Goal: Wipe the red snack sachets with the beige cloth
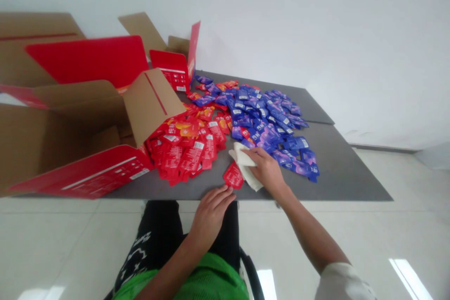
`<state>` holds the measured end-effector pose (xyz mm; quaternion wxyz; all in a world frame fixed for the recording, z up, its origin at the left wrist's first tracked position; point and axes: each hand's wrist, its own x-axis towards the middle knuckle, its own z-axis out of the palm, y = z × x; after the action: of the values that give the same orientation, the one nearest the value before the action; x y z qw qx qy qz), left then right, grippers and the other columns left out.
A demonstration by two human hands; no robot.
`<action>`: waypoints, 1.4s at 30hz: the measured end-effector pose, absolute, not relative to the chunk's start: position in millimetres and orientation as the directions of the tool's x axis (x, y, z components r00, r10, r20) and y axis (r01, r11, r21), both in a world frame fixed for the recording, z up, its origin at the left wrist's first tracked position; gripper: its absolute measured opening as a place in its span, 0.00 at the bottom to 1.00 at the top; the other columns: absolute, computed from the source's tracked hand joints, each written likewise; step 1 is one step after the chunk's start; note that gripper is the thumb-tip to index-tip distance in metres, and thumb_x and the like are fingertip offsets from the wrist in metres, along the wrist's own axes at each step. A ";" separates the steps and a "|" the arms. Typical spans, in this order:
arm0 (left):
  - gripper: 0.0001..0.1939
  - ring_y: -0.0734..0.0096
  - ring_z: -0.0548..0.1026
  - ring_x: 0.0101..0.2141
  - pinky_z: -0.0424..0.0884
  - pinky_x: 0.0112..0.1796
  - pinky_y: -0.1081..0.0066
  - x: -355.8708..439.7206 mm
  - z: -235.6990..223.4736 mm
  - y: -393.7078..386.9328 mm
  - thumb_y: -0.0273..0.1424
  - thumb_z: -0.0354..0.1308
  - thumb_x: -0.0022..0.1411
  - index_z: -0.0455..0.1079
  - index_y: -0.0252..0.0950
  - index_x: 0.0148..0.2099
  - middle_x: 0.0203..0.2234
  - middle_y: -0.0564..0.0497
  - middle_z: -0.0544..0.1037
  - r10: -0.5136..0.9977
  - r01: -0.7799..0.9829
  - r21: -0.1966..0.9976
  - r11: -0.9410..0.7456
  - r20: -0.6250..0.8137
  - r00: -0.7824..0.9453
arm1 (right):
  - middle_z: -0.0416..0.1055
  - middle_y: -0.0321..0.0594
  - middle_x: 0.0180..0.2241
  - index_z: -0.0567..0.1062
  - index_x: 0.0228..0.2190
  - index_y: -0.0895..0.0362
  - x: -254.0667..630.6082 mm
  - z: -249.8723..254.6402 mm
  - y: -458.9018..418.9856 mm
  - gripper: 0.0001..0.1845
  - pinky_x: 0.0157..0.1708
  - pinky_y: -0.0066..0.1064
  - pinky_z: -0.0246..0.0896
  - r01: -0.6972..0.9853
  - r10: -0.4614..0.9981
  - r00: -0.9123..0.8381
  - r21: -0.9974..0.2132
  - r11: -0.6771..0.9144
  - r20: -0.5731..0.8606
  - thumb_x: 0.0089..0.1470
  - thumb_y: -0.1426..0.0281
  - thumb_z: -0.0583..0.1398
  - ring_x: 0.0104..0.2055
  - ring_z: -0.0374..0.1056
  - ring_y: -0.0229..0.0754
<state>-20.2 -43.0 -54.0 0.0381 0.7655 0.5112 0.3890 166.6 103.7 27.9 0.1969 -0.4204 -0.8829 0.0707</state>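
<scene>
The right hand [267, 172] was half closed, its fingers lying over an off-white folded cloth [244, 165] at the frame's centre, on the near part of a dark grey tabletop [344, 168]. The left hand [211, 213] was loosely open and empty, its fingertips [228, 192] at the table's near edge, just below a lone red foil sachet [233, 176]. Beyond the hands lay a spread of red sachets [186, 150] and blue sachets [263, 122]; an opened red-and-brown cardboard carton [84, 122] filled the left of the frame.
</scene>
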 end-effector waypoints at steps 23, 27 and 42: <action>0.16 0.60 0.76 0.55 0.74 0.55 0.55 -20.5 -52.7 -42.2 0.22 0.52 0.71 0.75 0.37 0.55 0.53 0.47 0.80 0.814 0.741 0.469 -0.480 0.553 0.177 | 0.74 0.43 0.55 0.75 0.58 0.50 153.3 4.6 92.7 0.27 0.52 0.31 0.70 0.661 0.735 -0.652 -0.336 0.671 0.186 0.58 0.78 0.60 0.53 0.73 0.45; 0.17 0.61 0.76 0.55 0.74 0.55 0.55 -19.6 -53.4 -42.5 0.21 0.51 0.71 0.74 0.37 0.56 0.53 0.47 0.80 0.813 0.732 0.485 -0.479 0.560 0.160 | 0.75 0.44 0.52 0.76 0.57 0.52 167.8 14.0 127.7 0.25 0.51 0.32 0.70 0.755 0.802 -0.554 -0.270 0.597 0.223 0.59 0.77 0.61 0.51 0.74 0.47; 0.15 0.61 0.75 0.55 0.73 0.56 0.56 -19.7 -48.8 -42.8 0.23 0.51 0.72 0.75 0.38 0.55 0.52 0.47 0.80 0.830 0.735 0.498 -0.461 0.535 0.158 | 0.75 0.45 0.52 0.76 0.56 0.52 172.0 11.7 110.7 0.25 0.49 0.32 0.70 0.736 0.808 -0.541 -0.334 0.589 0.234 0.59 0.78 0.59 0.49 0.74 0.46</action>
<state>-19.7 -42.8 -48.8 0.0603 0.7586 0.5158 0.3936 172.0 110.7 11.7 0.1839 -0.4426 -0.8722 0.0983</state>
